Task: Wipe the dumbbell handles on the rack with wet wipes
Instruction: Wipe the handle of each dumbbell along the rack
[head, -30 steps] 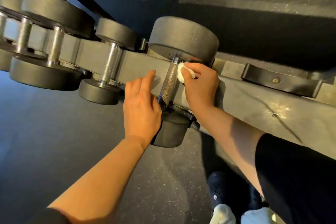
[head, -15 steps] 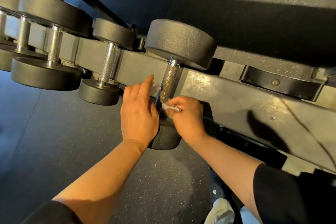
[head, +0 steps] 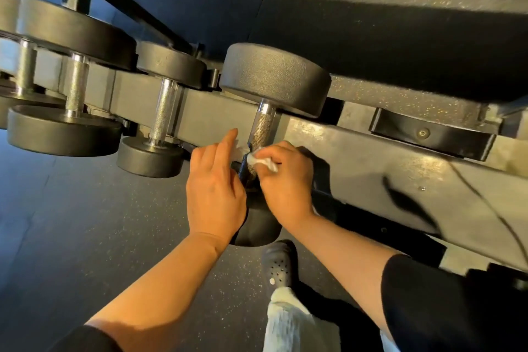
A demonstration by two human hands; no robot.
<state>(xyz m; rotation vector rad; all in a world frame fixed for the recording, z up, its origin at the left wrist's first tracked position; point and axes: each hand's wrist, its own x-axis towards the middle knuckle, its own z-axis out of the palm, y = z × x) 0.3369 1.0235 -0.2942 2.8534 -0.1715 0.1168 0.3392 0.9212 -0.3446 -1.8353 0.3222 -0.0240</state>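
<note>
right hand (head: pixel 285 183) pinches wet wipe (head: pixel 261 162), pressed on lower end of knurled handle (head: pixel 261 130) | left hand (head: pixel 215 188) fingers straight, resting beside handle on dumbbell (head: pixel 274 80), holds nothing | dumbbell across rack (head: pixel 371 168) rail, mid-length | smaller dumbbells (head: pixel 163 111) just left | empty cradle (head: pixel 428 134) right

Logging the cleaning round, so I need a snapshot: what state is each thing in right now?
Right hand: pinches the wipe against the handle.
Wipe: crumpled, pressed on the handle's near end.
Left hand: fingers straight, resting beside the handle.
Dumbbell being wiped: seated on the rack.
Cradle on the right: empty.
</note>
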